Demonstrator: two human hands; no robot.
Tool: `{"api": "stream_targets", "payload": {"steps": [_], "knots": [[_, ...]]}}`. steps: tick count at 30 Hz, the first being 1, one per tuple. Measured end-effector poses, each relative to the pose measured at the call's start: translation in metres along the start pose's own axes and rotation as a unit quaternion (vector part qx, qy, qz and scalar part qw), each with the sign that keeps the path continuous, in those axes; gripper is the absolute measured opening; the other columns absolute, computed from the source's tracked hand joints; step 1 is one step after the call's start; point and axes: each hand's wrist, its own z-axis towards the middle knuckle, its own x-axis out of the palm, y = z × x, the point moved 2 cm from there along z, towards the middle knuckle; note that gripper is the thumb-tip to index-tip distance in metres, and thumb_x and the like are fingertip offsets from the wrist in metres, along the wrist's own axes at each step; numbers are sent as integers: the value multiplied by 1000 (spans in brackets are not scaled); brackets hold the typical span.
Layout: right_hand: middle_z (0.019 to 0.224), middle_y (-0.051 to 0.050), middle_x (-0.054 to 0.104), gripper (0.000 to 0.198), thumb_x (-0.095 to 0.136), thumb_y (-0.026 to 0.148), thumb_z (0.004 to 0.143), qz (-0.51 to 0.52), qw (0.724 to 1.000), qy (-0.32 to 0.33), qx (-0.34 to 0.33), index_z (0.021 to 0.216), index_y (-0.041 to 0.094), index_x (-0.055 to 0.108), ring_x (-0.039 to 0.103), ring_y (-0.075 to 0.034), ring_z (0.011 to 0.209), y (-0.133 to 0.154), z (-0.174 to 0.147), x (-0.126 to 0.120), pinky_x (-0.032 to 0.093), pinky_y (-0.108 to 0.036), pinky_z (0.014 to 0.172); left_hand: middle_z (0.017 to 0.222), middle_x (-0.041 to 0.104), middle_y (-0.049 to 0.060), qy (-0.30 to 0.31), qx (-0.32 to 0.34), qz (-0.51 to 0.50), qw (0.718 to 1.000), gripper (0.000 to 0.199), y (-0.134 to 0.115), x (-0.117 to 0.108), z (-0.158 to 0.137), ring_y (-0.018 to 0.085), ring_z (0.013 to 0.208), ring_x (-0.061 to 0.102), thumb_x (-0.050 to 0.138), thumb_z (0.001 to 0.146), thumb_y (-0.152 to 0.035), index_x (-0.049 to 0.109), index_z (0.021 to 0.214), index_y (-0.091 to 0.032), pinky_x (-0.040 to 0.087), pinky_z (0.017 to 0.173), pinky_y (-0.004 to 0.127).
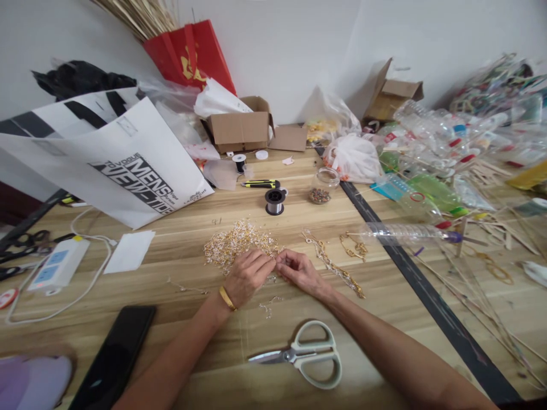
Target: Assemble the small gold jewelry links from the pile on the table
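Note:
My left hand point(250, 276), with a gold bangle point(227, 298) at the wrist, has its fingers pinched together at the near edge of a pile of small gold and clear beads point(233, 245). Touching or nearly touching it, my right hand point(301, 272) is pinched as well. What lies between the fingertips is too small to make out. Strands of gold and clear beads point(331, 262) lie to the right of my right hand. A short clear strand point(267, 307) rests below the hands. Grey-handled scissors point(301, 354) lie in front, blades pointing left.
Beyond the pile stand a wire spool point(274, 202), a yellow-black utility knife point(260, 184) and a glass jar of beads point(320, 195). A phone point(115, 359) and power strip point(60, 265) lie left. Plastic bottles point(448, 136) and thin sticks crowd the right. A white paper bag point(115, 154) stands back left.

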Motion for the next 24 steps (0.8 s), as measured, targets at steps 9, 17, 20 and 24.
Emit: {"api": "stream_targets", "payload": {"steps": [9,17,20,24], "knots": [[54,5,45,22,58,38,82,-1,1000,2,-7,79,16,54,38,-8,46,-2,1,0,31,-20,44,74,63,5,-47,-31,4,998,13,0,4,-3,16,76,57,50,87,-14,61,80,-14,47,70,31],[55,5,44,20,57,36,82,-55,998,-27,-23,78,16,54,38,-9,49,-4,-2,0,30,-21,46,77,63,7,-3,-11,51,999,17,-3,8,-4,18,78,57,45,89,-12,61,86,-12,47,70,32],[55,5,44,18,57,34,82,-69,997,-37,-22,78,16,55,37,-9,49,-5,-2,0,29,-21,46,76,63,7,-1,-12,64,998,18,-4,11,-6,19,78,57,44,88,-11,62,86,-12,47,69,33],[54,5,44,19,57,34,82,-72,996,-44,-19,77,16,56,38,-9,48,-6,-2,0,29,-21,45,76,62,9,5,-17,65,998,21,-6,12,-6,20,80,57,41,89,-11,61,87,-12,47,70,34]]}}
